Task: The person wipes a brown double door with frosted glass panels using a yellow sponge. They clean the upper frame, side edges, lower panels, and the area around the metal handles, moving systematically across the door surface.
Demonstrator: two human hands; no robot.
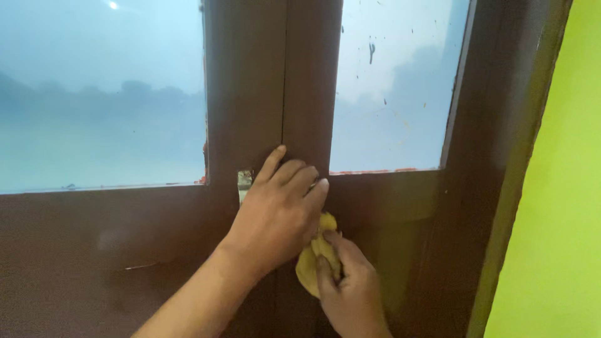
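Note:
My left hand (278,209) lies flat against the dark brown wooden window frame (269,81), fingers spread over the joint where the two sashes meet. It covers most of a small metal latch (243,182). Just below and to the right, my right hand (350,288) pinches a crumpled yellow cloth (311,260) against the wood. The cloth sits partly hidden under my left hand.
Two frosted glass panes fill the sashes, the left pane (100,94) and the right pane (394,87), which carries dark specks. A bright green wall (557,206) stands right of the frame. The lower wooden panel (81,256) shows a scratch.

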